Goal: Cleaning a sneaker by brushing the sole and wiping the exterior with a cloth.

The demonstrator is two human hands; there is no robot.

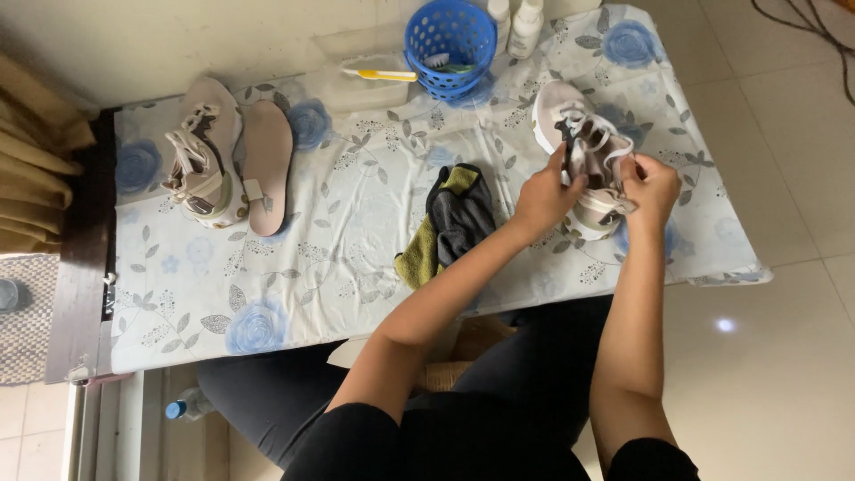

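Note:
A pale pink and white sneaker lies on the right part of the table, over a floral cloth. My left hand grips its tongue and lace area from the left. My right hand pinches the white laces and the shoe's collar from the right. A second matching sneaker lies on its side at the table's left end, with a pink insole beside it. A crumpled dark grey and olive rag rests just left of my left forearm.
A blue plastic basket stands at the far edge, with a yellow-handled toothbrush to its left and two white bottles to its right. A curtain hangs at left. Tiled floor lies to the right.

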